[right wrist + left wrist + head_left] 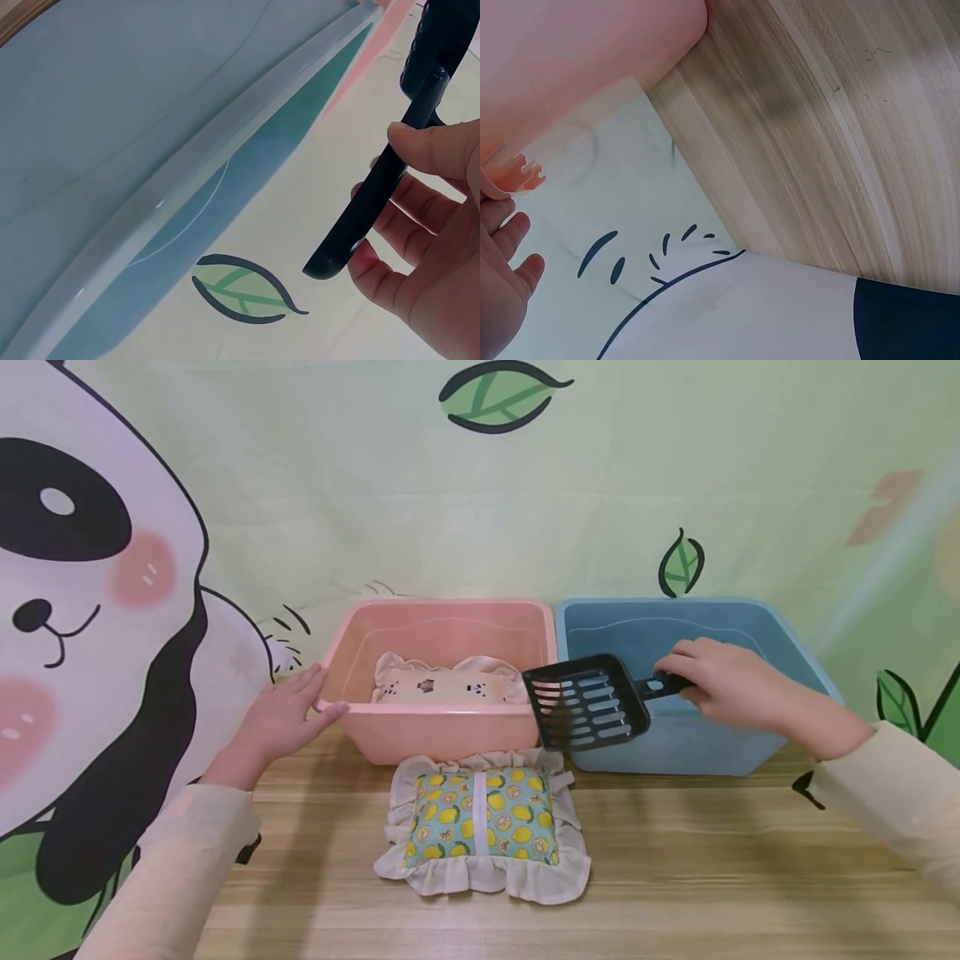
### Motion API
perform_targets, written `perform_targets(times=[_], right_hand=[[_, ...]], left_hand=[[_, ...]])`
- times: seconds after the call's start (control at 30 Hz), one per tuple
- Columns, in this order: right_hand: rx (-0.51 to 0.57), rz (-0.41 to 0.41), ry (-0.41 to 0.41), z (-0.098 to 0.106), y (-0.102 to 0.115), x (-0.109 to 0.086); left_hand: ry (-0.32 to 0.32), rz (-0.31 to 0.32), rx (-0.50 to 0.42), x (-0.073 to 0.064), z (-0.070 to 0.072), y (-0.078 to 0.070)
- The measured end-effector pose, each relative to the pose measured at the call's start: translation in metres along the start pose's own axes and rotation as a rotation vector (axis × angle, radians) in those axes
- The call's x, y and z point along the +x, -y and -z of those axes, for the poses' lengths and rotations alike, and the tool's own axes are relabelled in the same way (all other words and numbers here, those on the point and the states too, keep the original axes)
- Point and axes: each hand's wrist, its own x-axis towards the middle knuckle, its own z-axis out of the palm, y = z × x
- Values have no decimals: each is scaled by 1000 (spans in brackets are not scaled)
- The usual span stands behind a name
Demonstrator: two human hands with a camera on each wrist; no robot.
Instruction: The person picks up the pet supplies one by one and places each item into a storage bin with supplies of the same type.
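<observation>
My right hand (731, 685) grips the handle (367, 202) of a black slotted litter scoop (588, 703), thumb on one side and fingers on the other. The scoop's head overlaps the adjoining edges of a pink bin (442, 735) and a blue bin (667, 747) in the head view. At the pink bin's front left corner, my left hand (283, 714) touches the rim, its fingers extended and thumb along the front. Inside the pink bin lies a cream ruffled cushion (450, 687) with small animal prints, its lower part hidden by the front wall.
A lemon-patterned cushion (483, 818) with a white ruffle lies before the bins on the wood-grain table (690, 877). Behind, a pale green backdrop (360, 485) shows leaves and a large panda (82, 610).
</observation>
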Motion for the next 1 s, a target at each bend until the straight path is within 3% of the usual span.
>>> perform_targets(times=[1.0], right_hand=[[-55, -78, 50, 10, -28, 8]], left_hand=[[-9, -10, 5, -1, 2, -2]])
